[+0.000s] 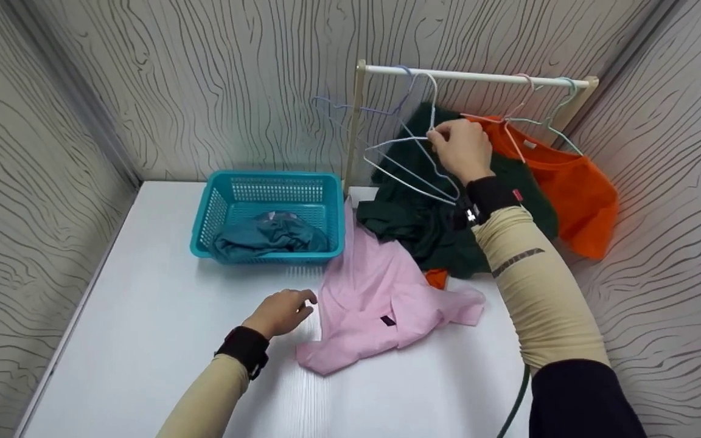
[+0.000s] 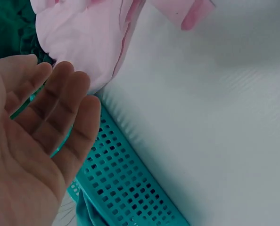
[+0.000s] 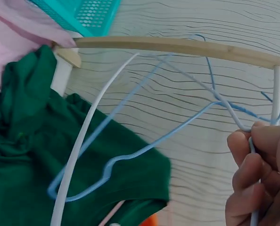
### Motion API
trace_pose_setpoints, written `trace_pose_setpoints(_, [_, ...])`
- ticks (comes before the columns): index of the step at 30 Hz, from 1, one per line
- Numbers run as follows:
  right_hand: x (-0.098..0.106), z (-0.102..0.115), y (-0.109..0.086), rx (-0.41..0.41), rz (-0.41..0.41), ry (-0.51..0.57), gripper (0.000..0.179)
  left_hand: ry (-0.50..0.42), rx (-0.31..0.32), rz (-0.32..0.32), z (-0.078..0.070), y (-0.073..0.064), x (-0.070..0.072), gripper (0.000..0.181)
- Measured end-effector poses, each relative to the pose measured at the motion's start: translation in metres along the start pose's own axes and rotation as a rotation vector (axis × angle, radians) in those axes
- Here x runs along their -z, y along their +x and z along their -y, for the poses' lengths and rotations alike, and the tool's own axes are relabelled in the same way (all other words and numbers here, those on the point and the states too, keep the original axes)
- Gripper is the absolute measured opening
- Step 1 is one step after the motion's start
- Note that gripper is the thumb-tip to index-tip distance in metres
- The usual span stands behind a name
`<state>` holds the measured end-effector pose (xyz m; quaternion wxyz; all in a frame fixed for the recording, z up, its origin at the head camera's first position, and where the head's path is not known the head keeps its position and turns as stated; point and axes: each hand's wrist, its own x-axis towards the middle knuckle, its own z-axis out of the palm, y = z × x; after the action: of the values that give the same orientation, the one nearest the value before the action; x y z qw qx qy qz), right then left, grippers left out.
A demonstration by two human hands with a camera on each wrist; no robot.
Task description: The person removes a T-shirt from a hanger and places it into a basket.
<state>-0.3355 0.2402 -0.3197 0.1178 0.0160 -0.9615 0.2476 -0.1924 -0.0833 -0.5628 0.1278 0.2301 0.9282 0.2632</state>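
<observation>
My right hand [image 1: 461, 149] pinches a white clothes hanger [image 1: 411, 175] just below its hook, close under the rack's rail; the right wrist view shows thumb and fingers on the white wire [image 3: 236, 115]. Behind it a blue hanger [image 1: 381, 111] hangs on the same rail. My left hand [image 1: 280, 311] hovers over the table beside a pink shirt [image 1: 375, 304], fingers loosely bent and holding nothing; its palm shows in the left wrist view. The shirt lies spread on the table, a dark label at its neckline.
A teal basket [image 1: 268, 260] with a dark teal garment [image 1: 271, 234] inside stands at the back left. On the rack [image 1: 484, 74], a pink hanger [image 1: 512, 115] and a green hanger [image 1: 554, 115] hang beside dark green clothing [image 1: 448, 243] and an orange shirt [image 1: 588, 194]. Patterned walls close the sides.
</observation>
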Motion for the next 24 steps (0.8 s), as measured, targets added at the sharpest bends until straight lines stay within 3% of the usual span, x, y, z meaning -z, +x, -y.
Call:
trace_pose_setpoints(7, [-0.007, 0.033, 0.036, -0.047, -0.043, -0.038, 0.037, -0.013, -0.002, -0.013, 0.009, -0.004, -0.004, 0.019])
trace_pose_setpoints(12, [-0.020, 0.048, 0.055, -0.064, -0.029, -0.063, 0.036, -0.006, 0.011, -0.037, 0.014, -0.007, -0.001, 0.017])
trace_pose_setpoints(18, [-0.034, 0.042, 0.055, -0.102, 0.064, -0.093, 0.035, -0.013, 0.022, -0.013, 0.013, -0.006, -0.005, 0.017])
trace_pose_setpoints(24, [-0.043, 0.031, 0.047, -0.038, 0.105, -0.089, 0.032, -0.003, 0.021, 0.009, 0.008, 0.001, -0.004, 0.017])
